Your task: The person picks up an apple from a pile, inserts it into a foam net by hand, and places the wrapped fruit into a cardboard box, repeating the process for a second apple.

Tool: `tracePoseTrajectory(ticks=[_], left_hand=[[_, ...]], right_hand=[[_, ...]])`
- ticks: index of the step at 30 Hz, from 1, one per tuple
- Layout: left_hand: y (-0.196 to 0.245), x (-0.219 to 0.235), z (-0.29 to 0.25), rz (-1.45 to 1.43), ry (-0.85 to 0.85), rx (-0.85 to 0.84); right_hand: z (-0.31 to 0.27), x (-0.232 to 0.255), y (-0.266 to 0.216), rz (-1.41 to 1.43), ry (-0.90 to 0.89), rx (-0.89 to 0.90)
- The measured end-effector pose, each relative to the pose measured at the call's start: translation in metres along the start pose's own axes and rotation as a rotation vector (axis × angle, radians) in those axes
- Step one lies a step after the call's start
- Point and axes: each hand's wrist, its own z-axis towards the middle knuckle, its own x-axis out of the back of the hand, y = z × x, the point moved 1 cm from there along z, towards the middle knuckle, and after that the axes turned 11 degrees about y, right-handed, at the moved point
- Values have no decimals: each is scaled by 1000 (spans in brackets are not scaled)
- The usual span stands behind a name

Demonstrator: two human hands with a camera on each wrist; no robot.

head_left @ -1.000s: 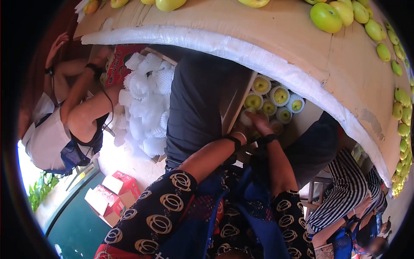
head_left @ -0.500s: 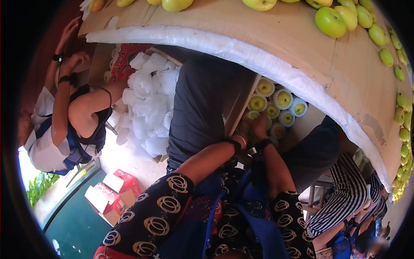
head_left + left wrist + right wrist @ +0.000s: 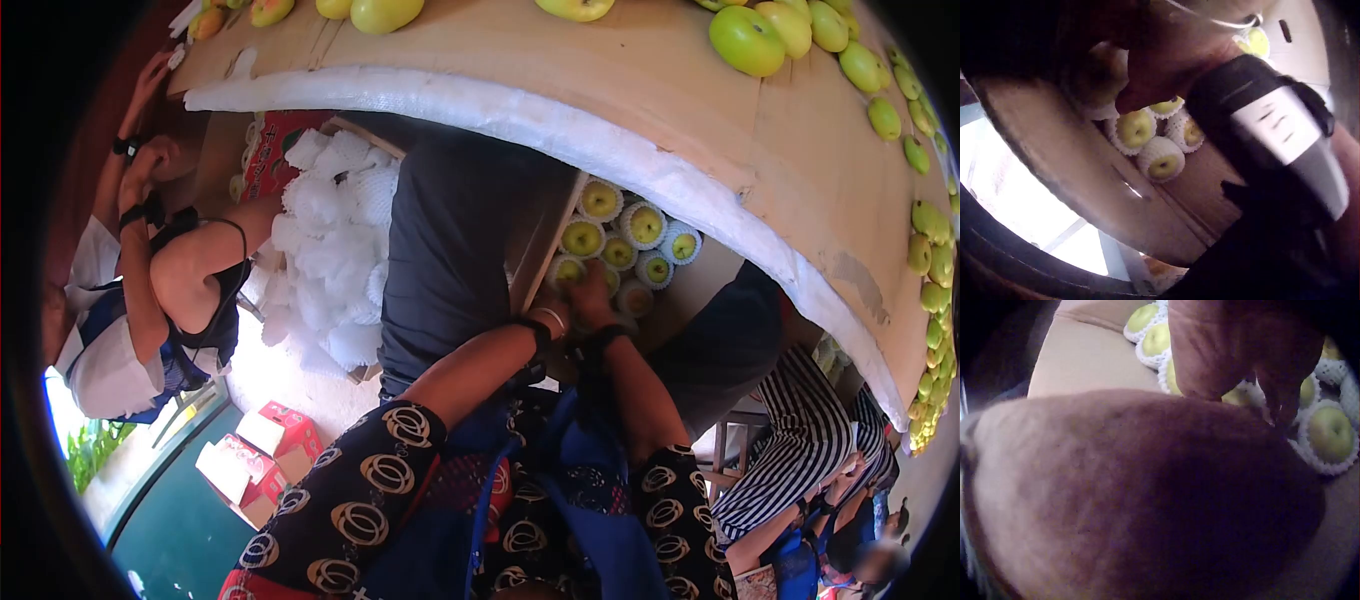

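Note:
In the head view both hands are low inside a cardboard box (image 3: 547,245), by several yellow-green apples (image 3: 582,238) in white foam net sleeves. My left hand (image 3: 548,300), with a bracelet at its wrist, is by the box's left wall, its fingers hidden. Close beside it my right hand (image 3: 592,297) reaches in, fingers down at a sleeved apple (image 3: 568,272) in the near-left corner. A darkened apple (image 3: 1099,75) sits right by a hand in the left wrist view. I cannot tell what the fingers hold.
Overhead is a board edge (image 3: 420,92) wrapped in white padding, with loose apples (image 3: 748,40) on top. Left of the knee stands a pile of foam sleeves (image 3: 330,235). Another person (image 3: 160,280) sits at the far left; red-and-white cartons (image 3: 262,460) lie behind.
My right hand has drawn back a little toward me, and the sleeved apple beyond its fingertips shows more plainly. The person at the left has brought their hands up and together.

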Motion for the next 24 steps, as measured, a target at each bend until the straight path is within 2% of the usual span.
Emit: tracePoseTrajectory(ticks=[3, 7, 8, 9, 10, 12, 13, 14, 15, 16, 18, 19, 20, 22, 23, 24], left_hand=[[11, 2, -5, 23, 53, 69], [5, 3, -11, 77, 127, 188], [1, 2, -14, -84, 132, 150], [0, 2, -15, -244, 137, 111], [4, 13, -19, -245, 138, 105], [5, 30, -30, -83, 106, 87], [1, 15, -25, -80, 100, 83], [-3, -5, -15, -125, 192, 42], [-3, -5, -13, -171, 285, 2], [-1, -5, -9, -172, 289, 4], [-1, 0, -10, -197, 359, 141], [-2, -13, -3, -187, 367, 140], [-2, -27, 6, -168, 342, 135], [-1, 14, -6, -54, 70, 19], [0, 34, -11, -2, -51, -42], [-1, 45, -12, 19, -126, -90]], right_hand=[[-4, -3, -4, -108, 26, 65], [-1, -1, -27, -177, -6, 161], [-1, -1, -23, -182, -4, 157], [-2, -3, -22, -232, 49, 261], [-3, -5, -25, -280, 102, 368], [-4, -7, -33, -290, 86, 316], [-6, -7, -37, -306, 63, 265], [-5, -8, -37, -307, 66, 260], [-4, -8, -35, -287, 33, 235], [-2, -7, -36, -266, -2, 216], [-5, -9, -36, -237, 21, 228], [-5, -10, -35, -212, 50, 230], [0, -10, -33, -209, 63, 234], [-2, -6, -20, -107, 130, 360], [-4, -2, -17, -106, 132, 346], [1, 2, -18, -97, 46, 193]])
